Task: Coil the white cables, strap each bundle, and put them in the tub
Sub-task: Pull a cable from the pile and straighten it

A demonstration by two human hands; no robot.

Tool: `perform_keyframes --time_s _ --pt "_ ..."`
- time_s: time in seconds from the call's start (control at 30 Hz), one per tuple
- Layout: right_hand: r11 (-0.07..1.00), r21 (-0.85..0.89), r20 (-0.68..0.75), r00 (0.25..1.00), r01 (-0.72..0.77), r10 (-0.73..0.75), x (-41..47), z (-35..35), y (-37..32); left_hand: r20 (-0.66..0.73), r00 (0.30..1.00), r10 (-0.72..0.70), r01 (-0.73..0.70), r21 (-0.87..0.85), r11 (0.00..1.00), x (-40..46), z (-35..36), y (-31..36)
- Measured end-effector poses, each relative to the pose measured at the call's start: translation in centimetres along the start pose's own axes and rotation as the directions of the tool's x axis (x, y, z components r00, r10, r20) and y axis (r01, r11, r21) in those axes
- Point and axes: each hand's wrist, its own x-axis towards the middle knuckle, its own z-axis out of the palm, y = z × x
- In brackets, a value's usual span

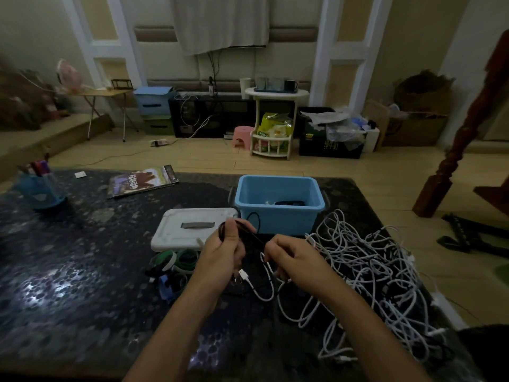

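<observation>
L hand [223, 250] grips a dark cable coil [249, 235], fingers curled round it to keep loops together. R hand [289, 257] pinches the white cable [263, 285] for feeding. White cable pile [366, 271] on counter [68, 257], just beside open blue tub [278, 205]; straps [176, 261] near L wrist.

The tabletop [82, 271] is dark, near black, with a pale speckled pebble pattern. On it the tub [278, 213] is light blue, its lid [179, 230] white with a grey handle strip, and the tangled cables [366, 271] are white. The straps [176, 261] are green, white and blue, the pen cup [41, 193] is blue, and the cable [248, 235] between the hands is black.
</observation>
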Motion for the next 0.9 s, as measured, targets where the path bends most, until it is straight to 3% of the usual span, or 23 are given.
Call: perform_keyframes --time_s 0.2,0.37,0.53,0.63,0.73,0.8,0.9 --pt "0.958 -0.286 0.105 0.994 0.000 0.031 -0.8 2.3 -0.4 -0.035 0.998 0.045 -0.043 0.072 0.996 0.0 0.4 -0.1" --pt "0.928 -0.372 0.157 0.986 0.003 0.060 -0.7 2.4 -0.2 -0.041 0.999 0.029 -0.033 -0.088 0.996 -0.1 0.6 0.0" --pt "0.898 -0.438 0.255 0.964 0.045 0.076 -0.8 0.8 1.0 -0.148 0.989 0.028 -0.050 -0.147 0.988 0.3 -0.9 0.7" --pt "0.888 -0.448 0.227 0.974 0.108 -0.004 -0.9 -0.7 0.6 -0.214 0.975 0.061 -0.046 0.073 0.996 1.0 -2.2 0.5" --pt "0.936 -0.313 0.180 0.978 0.161 -0.107 -0.9 -1.3 -0.6 -0.160 0.974 0.159 -0.061 0.492 0.868 0.7 -2.5 -0.1" --pt "0.968 -0.175 0.137 0.979 0.177 -0.154 -0.9 -1.6 -1.3 -0.056 0.992 0.114 -0.065 0.546 0.836 0.1 -2.2 -0.3" --pt "0.959 -0.139 0.073 0.969 0.246 -0.238 -0.9 -1.5 -1.8 0.082 0.996 0.019 -0.062 0.562 0.825 -0.1 -1.7 -0.1"
